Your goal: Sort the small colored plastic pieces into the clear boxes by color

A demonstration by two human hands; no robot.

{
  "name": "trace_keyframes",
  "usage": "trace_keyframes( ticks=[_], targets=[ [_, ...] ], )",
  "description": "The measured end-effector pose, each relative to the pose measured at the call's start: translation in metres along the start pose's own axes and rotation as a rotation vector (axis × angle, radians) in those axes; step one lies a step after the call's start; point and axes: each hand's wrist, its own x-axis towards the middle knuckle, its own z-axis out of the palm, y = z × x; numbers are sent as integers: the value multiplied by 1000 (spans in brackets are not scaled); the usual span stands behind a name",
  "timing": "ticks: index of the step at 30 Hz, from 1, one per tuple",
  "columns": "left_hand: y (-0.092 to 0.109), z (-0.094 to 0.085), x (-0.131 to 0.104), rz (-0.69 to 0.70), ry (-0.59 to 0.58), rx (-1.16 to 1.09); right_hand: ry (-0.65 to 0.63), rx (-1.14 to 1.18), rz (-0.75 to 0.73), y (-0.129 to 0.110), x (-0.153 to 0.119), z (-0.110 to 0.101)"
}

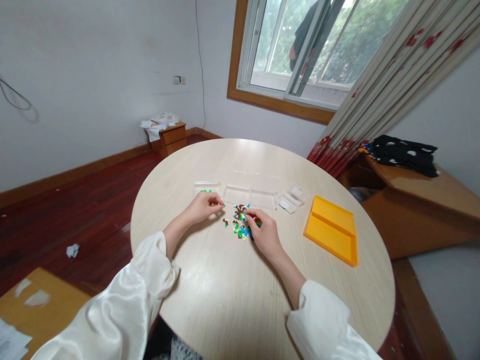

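A heap of tiny coloured pieces (240,230), brown, green, blue, yellow and white, lies mid-table. My left hand (204,207) is left of the heap, thumb and forefinger pinched on a small green piece (224,205). At the heap's right edge is my right hand (265,234), its thumb and forefinger drawn together among the pieces. Whether it holds one is too small to tell. Behind my left hand, a clear plastic box (195,190) contains several green pieces. A few brown pieces (225,221) lie apart from the heap on its left.
A clear two-part case (250,196) lies behind the heap, with a smaller clear box (290,200) to its right. An orange-yellow divided tray (333,216) rests on the right of the round table (225,300). A wooden cabinet (431,215) stands beyond the right edge.
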Motion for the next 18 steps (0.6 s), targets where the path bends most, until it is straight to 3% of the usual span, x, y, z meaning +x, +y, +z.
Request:
trace_keyframes(
  ticks=[10, 18],
  targets=[
    [11, 12, -6, -59, -225, -280, 32, 281, 200, 10, 6, 2],
    [10, 13, -5, -59, -210, -269, 65, 397, 250, 9, 7, 4]
  ],
)
